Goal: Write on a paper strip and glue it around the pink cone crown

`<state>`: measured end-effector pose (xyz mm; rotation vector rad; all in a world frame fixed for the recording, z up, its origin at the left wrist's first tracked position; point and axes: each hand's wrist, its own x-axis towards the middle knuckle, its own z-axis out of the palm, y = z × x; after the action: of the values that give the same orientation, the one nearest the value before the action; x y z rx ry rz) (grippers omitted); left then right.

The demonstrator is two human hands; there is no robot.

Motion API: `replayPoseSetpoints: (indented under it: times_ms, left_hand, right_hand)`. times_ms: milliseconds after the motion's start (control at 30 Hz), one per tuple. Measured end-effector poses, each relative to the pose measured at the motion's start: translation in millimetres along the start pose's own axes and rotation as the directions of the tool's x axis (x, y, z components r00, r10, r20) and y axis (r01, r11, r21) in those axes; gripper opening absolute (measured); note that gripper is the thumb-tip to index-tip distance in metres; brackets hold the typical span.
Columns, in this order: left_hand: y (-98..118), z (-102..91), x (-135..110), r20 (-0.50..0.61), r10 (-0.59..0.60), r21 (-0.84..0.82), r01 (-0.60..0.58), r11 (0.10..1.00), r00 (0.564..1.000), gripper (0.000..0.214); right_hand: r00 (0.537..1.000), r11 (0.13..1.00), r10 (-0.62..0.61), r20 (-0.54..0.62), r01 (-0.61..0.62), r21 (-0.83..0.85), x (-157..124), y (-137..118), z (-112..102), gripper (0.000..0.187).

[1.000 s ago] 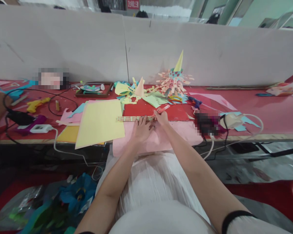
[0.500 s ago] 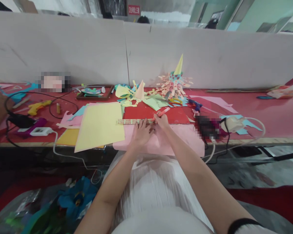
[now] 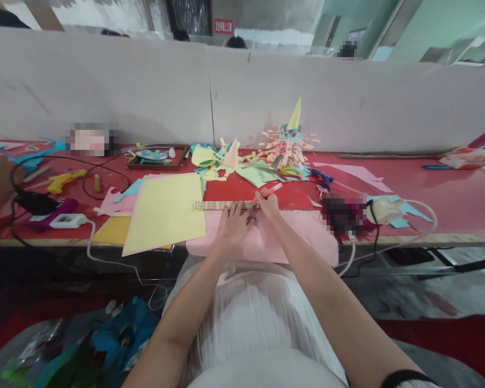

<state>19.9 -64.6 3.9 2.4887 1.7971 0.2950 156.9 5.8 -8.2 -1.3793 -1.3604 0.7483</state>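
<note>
My left hand (image 3: 237, 223) lies with its fingers spread over a narrow printed strip (image 3: 210, 205), which looks like a ruler and runs along the front edge of a red sheet (image 3: 226, 191). Close beside it, my right hand (image 3: 269, 206) is closed around a pinkish-red pen (image 3: 273, 189), its tip end down at the strip. Under both hands, a pink sheet (image 3: 307, 237) hangs over the table's front edge. A pale yellow sheet (image 3: 165, 213) is to the left of my left hand.
Behind the red sheet stand a spiky paper cone figure (image 3: 289, 140), a smaller peach cone (image 3: 232, 155) and yellow-handled scissors (image 3: 290, 172). A yellow glue gun (image 3: 64, 180), cables and a white plug (image 3: 383, 209) lie on the sides. At far left is another person's hand (image 3: 0, 186).
The whole view has shifted slightly, with the scene sitting lower. Both my hands keep nearly the same places, and the pen leans a little flatter.
</note>
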Motion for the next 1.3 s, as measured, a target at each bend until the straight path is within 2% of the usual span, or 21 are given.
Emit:
replayPoseSetpoints:
  times_ms: [1300]
  left_hand:
    - [-0.1,0.7,-0.8,-0.037,0.018,0.012,-0.017,1.000,0.999,0.044]
  right_hand:
    - [0.997,0.999,0.036,-0.072,-0.034,0.032,-4.8,-9.4,-0.8,0.026]
